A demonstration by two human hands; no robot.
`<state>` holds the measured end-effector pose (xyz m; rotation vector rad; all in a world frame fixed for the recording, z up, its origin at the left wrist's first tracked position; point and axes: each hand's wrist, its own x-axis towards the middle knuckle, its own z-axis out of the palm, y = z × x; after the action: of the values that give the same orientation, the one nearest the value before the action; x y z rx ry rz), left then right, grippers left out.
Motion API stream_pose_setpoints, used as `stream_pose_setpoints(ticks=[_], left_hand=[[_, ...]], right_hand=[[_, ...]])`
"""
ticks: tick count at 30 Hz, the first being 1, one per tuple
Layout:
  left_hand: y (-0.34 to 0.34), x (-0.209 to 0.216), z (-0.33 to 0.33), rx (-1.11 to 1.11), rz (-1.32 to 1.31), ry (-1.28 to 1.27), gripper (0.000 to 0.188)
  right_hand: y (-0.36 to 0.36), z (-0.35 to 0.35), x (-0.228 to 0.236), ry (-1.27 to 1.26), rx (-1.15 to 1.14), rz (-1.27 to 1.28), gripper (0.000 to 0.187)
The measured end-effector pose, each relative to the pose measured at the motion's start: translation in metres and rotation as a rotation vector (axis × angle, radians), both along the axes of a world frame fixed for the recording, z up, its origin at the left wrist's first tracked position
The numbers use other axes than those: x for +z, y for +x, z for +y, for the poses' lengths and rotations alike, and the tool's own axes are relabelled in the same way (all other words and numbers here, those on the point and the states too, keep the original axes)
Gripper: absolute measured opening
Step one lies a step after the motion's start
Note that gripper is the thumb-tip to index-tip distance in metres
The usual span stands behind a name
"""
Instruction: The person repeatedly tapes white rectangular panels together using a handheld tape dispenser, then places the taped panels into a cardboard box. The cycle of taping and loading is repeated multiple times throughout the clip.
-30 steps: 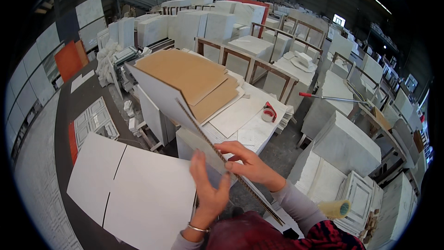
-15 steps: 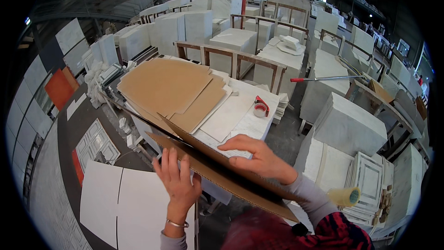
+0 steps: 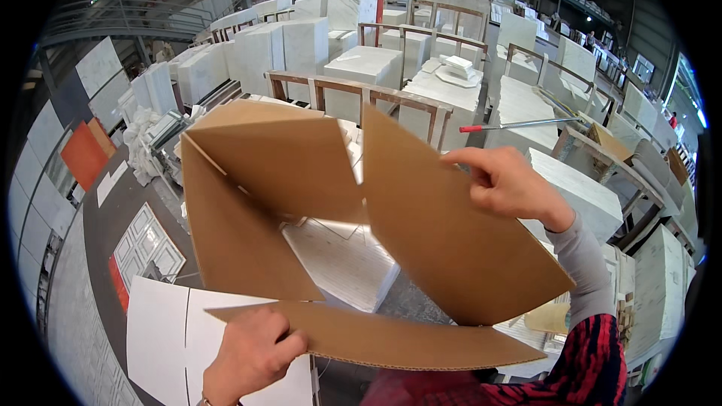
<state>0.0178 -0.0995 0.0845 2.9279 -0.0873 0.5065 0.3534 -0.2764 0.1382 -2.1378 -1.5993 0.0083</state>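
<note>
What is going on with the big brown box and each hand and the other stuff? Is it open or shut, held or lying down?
Cardboard box: opened out, flaps spread, held up in the air.
Left hand: gripping the near flap's edge.
Right hand: gripping the top edge of the right flap.
White stone slab: lying flat below the box.
White sheets: lying flat, lower left.
Red-handled rod: lying on a white block, untouched.

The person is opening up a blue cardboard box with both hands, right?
Not quite. The cardboard box is brown, not blue, as the head view shows. The rest holds: the left hand grips its near flap and the right hand holds the right-side flap.
</note>
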Motion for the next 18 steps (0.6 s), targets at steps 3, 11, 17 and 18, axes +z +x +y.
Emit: stream_pose_setpoints(ticks=[3, 11, 17, 18], left_hand=[[-0.005, -0.006, -0.002, 0.013, 0.025, 0.043, 0.022], [0.058, -0.003, 0.026, -0.072, 0.124, -0.09, 0.022], [0.15, 0.005, 0.068, 0.014, 0.514, -0.336, 0.034], [0.167, 0.003, 0.071, 0.055, 0.597, -0.399, 0.036]], right_hand=[[0.015, -0.012, -0.006, 0.026, -0.164, -0.03, 0.042], [0.062, -0.05, 0.001, -0.153, -0.394, -0.108, 0.053], [0.105, -0.063, -0.039, 0.0, -0.233, 0.335, 0.054], [0.108, -0.063, -0.046, 0.031, -0.179, 0.454, 0.054]])
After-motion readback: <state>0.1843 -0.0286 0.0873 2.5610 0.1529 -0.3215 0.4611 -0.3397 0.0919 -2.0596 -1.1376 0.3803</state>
